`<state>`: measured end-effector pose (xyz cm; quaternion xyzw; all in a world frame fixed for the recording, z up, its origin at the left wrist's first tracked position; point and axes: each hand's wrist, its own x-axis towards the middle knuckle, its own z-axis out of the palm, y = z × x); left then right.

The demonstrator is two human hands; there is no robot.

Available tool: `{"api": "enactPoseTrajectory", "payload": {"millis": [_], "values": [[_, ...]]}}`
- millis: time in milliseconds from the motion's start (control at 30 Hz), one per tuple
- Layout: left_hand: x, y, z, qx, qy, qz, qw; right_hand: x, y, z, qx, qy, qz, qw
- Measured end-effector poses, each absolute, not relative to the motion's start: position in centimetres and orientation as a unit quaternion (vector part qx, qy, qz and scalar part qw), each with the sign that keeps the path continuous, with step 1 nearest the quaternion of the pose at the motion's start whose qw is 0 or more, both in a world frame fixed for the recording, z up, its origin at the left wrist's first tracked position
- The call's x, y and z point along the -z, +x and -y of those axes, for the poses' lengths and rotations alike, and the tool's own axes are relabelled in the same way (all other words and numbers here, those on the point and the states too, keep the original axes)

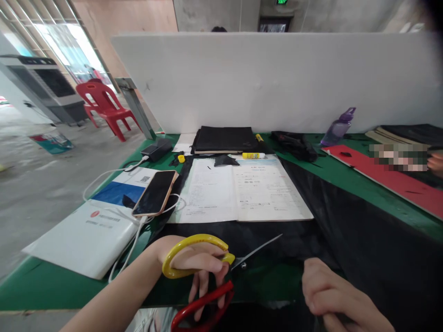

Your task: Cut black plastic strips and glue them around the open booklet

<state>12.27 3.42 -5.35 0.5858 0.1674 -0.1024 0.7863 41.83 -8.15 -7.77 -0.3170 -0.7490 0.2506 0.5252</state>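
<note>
My left hand [207, 265] has its thumb and fingers through the handles of a pair of scissors [198, 239]. One handle loop is yellow and the other red. The blades spread apart, and one points up to the right over a thin black sheet [367, 230]. At the lower right, my right hand [335, 295] is closed on the black sheet near its front edge. Part of that sheet lies under an open workbook [273, 193], and a small black scrap [225, 160] rests on the workbook's upper middle.
On the left lie a phone [155, 193] with a white cable, a booklet [79, 240] and a black adapter [157, 149]. Glue sticks [253, 156] and a black folder [223, 139] lie behind the workbook. A purple bottle [337, 129] leans near the white partition [277, 83]. Another person's hand [435, 162] is beside a red strip [391, 180].
</note>
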Motion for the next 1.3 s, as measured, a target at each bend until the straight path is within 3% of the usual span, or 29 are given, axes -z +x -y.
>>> {"api": "enactPoseTrajectory", "payload": {"millis": [567,1300], "values": [[4.8,11.9,-2.6,0.047,0.604,-0.25,0.755,8.2,42.6,8.8,-0.147,-0.344,0.813,0.446],[3.3,18.5,-5.9,0.17,0.616,-0.136,0.757,7.3,42.2,8.7,-0.171,-0.337,0.809,0.449]]}}
